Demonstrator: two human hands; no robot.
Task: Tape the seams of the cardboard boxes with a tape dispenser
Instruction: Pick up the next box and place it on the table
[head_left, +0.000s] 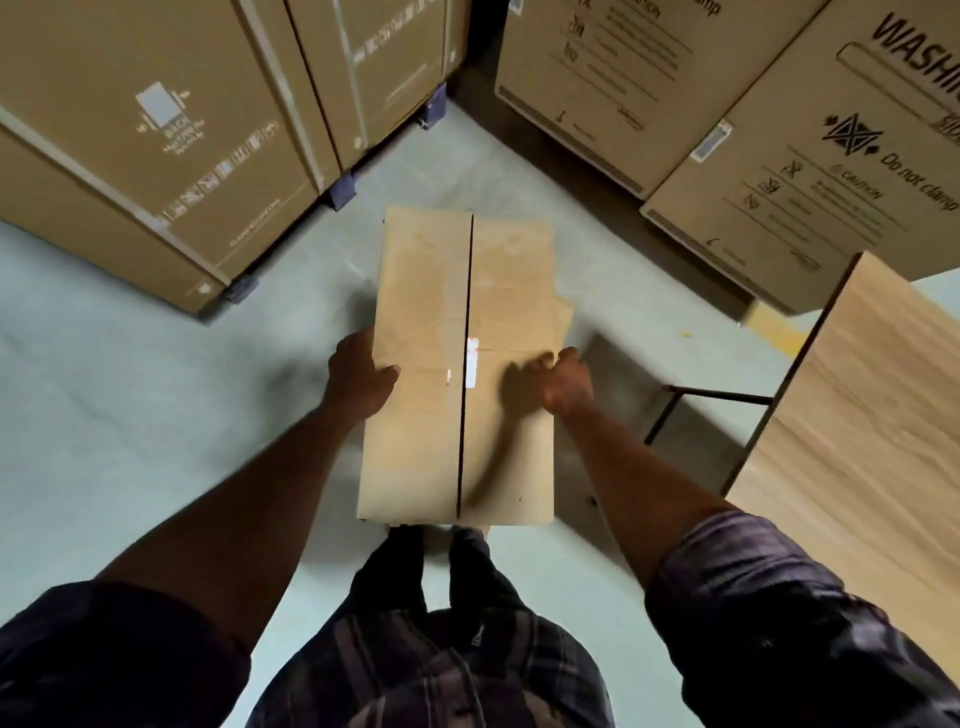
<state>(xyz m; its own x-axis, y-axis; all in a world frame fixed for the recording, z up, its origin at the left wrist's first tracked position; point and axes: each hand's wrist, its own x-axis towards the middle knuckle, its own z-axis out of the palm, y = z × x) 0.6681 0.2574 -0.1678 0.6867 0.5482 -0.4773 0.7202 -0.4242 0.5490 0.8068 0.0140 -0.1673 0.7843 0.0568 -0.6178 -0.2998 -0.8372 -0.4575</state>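
Pale floor (156, 364), creased oblong cardboard box (421, 312), dark centre seam (466, 415), left grip (358, 379) and right grip (563, 384) clamping its edges

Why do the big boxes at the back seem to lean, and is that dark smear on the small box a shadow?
Head view: the wide-angle lens tilts the tall cartons outward near the edges; the dark patch on the cardboard box is a soft shadow beside the right hand and forearm; that hand looks slightly motion-blurred.
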